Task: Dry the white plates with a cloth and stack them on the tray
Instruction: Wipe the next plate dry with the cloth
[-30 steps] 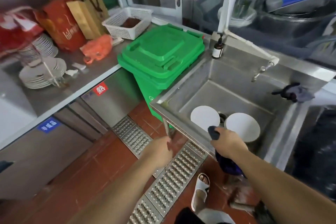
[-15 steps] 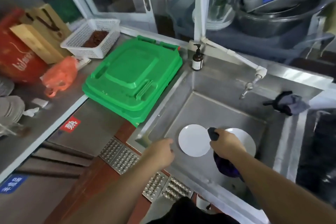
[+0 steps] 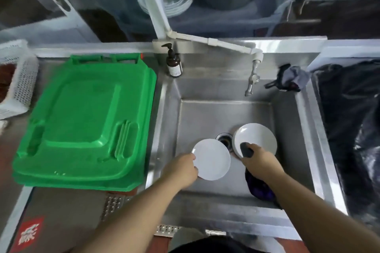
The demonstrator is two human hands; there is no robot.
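Left hand (image 3: 181,170) grips a white plate (image 3: 212,159) in the steel sink (image 3: 205,113).

Green bin lid (image 3: 86,121), soap bottle (image 3: 174,65)

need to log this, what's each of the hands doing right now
left hand: gripping the near white plate
right hand: holding a dark cloth
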